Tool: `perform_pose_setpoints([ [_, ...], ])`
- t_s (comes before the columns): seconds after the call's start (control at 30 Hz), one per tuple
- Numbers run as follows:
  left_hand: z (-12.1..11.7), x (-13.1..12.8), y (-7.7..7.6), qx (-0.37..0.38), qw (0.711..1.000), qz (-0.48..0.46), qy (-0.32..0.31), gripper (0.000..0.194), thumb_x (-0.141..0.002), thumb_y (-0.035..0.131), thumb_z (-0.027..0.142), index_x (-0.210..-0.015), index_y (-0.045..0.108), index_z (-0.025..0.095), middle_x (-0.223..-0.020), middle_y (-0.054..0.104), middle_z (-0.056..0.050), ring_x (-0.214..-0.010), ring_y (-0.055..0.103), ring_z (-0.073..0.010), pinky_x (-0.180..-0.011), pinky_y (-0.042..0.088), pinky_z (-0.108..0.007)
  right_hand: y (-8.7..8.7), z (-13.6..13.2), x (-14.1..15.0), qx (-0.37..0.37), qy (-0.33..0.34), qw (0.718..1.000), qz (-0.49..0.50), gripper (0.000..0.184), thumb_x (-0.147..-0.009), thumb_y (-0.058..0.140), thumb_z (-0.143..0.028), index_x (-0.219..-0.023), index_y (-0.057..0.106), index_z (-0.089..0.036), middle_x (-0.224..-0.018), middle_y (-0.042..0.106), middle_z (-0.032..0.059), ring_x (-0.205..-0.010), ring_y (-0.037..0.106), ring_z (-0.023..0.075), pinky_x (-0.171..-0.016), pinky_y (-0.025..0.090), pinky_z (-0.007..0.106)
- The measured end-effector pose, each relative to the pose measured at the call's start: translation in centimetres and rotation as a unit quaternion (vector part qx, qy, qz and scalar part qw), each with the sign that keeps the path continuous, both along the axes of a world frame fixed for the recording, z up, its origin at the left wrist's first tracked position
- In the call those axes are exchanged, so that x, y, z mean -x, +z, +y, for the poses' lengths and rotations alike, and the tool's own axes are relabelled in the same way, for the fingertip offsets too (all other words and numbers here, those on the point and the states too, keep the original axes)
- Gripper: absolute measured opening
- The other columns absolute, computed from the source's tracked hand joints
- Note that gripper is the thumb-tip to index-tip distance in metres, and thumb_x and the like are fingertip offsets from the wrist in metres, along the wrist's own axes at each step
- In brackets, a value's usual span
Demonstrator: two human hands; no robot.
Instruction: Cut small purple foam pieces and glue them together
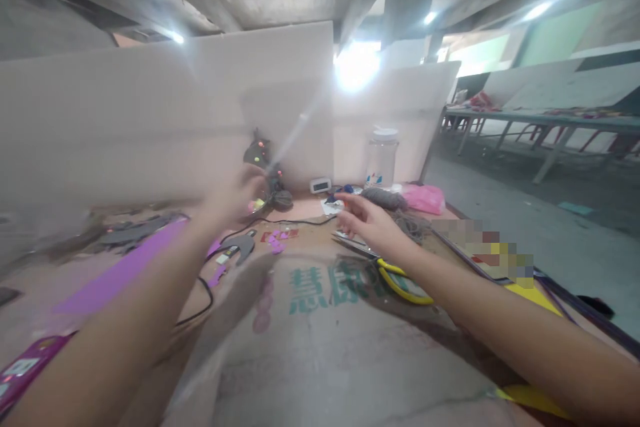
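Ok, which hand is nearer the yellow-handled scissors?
Right: the right hand is by the blades of the yellow-handled scissors; the left hand is farther off, to their left.

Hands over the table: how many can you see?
2: the left hand, blurred, by the dark shape with coloured dots; the right hand, by the blades of the yellow-handled scissors. No others show.

In front of you, the scissors (406,292) lie on the right part of the cardboard (320,353), while the flat sheet (120,270) is off to your left. Beyond the cardboard, the small display device (321,185) stands left of the jar (383,163), the yarn (384,199) lies before the jar, and the plastic bag (425,199) sits to the yarn's right.
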State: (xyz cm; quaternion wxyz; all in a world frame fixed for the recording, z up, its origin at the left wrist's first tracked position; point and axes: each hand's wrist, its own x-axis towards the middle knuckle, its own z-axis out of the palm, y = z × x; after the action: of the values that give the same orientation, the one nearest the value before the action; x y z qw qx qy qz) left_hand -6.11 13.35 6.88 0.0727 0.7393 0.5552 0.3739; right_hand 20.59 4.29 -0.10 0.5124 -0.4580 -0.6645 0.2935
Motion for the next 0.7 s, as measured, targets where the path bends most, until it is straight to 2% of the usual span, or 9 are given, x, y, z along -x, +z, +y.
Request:
perform_pose_setpoints([
  [0.03,-0.7,-2.6,-0.8,0.016,0.998,0.0,-0.061,0.019,-0.089,0.054,0.029,-0.098,0.069,0.023,-0.081,0.076,0.003,-0.072,0.07,-0.0142,-0.063,0.052,-0.021,0.9,0.7,-0.2,0.005,-0.004,1.0,0.029,0.048,-0.09,0.06,-0.037,-0.134,0.052,-0.018,-0.079,0.064,0.0009,-0.06,0.059,0.0145,-0.054,0.05,0.026],
  [0.1,-1.7,-7.4,-2.2,0.058,0.968,-0.039,-0.242,0.021,-0.09,0.05,0.026,-0.098,0.068,0.019,-0.082,0.076,-0.003,-0.072,0.071,-0.0172,-0.065,0.053,-0.025,2.5,2.1,-1.0,0.0,-0.019,0.999,0.046,0.039,-0.094,0.056,-0.037,-0.127,0.054,-0.017,-0.073,0.062,-0.0008,-0.054,0.056,0.0124,-0.048,0.048,0.023],
  [0.17,-1.7,-11.0,-3.2,0.065,0.953,-0.04,-0.292,0.022,-0.089,0.05,0.027,-0.095,0.069,0.017,-0.079,0.075,-0.004,-0.071,0.071,-0.0181,-0.065,0.053,-0.026,3.7,3.4,-2.3,0.0,-0.036,0.999,0.034,0.025,-0.097,0.053,-0.038,-0.102,0.062,-0.016,-0.063,0.058,-0.0021,-0.048,0.053,0.0109,-0.045,0.045,0.022],
  [0.2,-1.3,-12.3,-3.4,0.066,0.947,-0.039,-0.312,0.023,-0.09,0.051,0.029,-0.095,0.07,0.017,-0.082,0.076,-0.005,-0.075,0.071,-0.0185,-0.068,0.054,-0.026,4.1,4.0,-3.0,-0.004,-0.049,0.998,0.027,0.025,-0.097,0.053,-0.039,-0.091,0.062,-0.016,-0.06,0.057,-0.0025,-0.046,0.052,0.0102,-0.045,0.044,0.021],
  [0.3,1.4,-14.6,-3.4,0.053,0.946,-0.039,-0.318,0.025,-0.092,0.053,0.03,-0.102,0.073,0.017,-0.097,0.078,-0.006,-0.089,0.072,-0.0204,-0.081,0.054,-0.028,5.2,5.6,-5.6,-0.032,-0.109,0.993,0.013,0.027,-0.097,0.056,-0.038,-0.08,0.06,-0.017,-0.056,0.055,-0.0036,-0.045,0.05,0.0089,-0.046,0.041,0.02],
  [0.43,6.5,-16.6,-3.6,0.02,0.971,-0.037,-0.233,0.03,-0.09,0.056,0.023,-0.114,0.072,0.015,-0.119,0.074,-0.013,-0.112,0.066,-0.0261,-0.1,0.047,-0.036,5.9,8.1,-8.6,-0.074,-0.21,0.975,-0.001,0.021,-0.1,0.05,-0.027,-0.083,0.059,-0.017,-0.058,0.056,-0.0042,-0.046,0.049,0.0089,-0.051,0.04,0.021],
  [0.53,9.0,-18.4,-5.2,0.02,0.978,-0.025,-0.208,0.036,-0.087,0.058,0.015,-0.121,0.07,0.013,-0.126,0.071,-0.015,-0.116,0.065,-0.0254,-0.103,0.045,-0.035,5.4,10.0,-9.4,-0.065,-0.251,0.965,-0.025,0.022,-0.097,0.053,-0.021,-0.076,0.06,-0.017,-0.054,0.057,-0.0037,-0.045,0.049,0.0105,-0.054,0.039,0.024],
  [0.7,10.3,-20.1,-9.1,-0.005,0.975,0.018,-0.222,0.043,-0.088,0.059,0.014,-0.131,0.065,0.016,-0.135,0.066,-0.012,-0.128,0.057,-0.0253,-0.113,0.039,-0.038,3.2,12.0,-9.4,-0.019,-0.24,0.969,-0.057,0.02,-0.09,0.059,-0.012,-0.071,0.061,-0.015,-0.052,0.059,-0.0029,-0.043,0.052,0.0099,-0.051,0.041,0.022],
])
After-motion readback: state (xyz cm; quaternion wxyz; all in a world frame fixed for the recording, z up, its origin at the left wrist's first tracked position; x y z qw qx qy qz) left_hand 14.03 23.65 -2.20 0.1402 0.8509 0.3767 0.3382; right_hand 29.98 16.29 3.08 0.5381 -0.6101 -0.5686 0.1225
